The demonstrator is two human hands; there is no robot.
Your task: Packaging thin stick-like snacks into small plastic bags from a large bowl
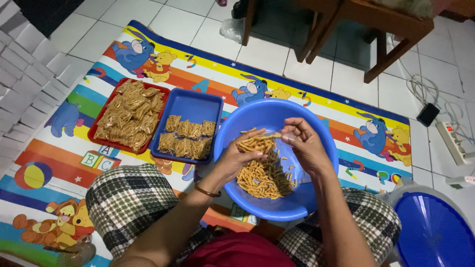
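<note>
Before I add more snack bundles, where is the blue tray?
In the head view, the blue tray lies on the mat, left of centre, between the red tray and the blue basin.

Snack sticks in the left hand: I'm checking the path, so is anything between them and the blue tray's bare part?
Only the blue basin's rim; the snack sticks sit on the left hand, beside the blue tray.

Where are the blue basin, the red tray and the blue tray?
blue basin [247, 118], head view, bare inner wall at its upper left.
red tray [95, 129], head view, left rim.
blue tray [195, 106], head view, bare floor above the snack bundles.
</note>
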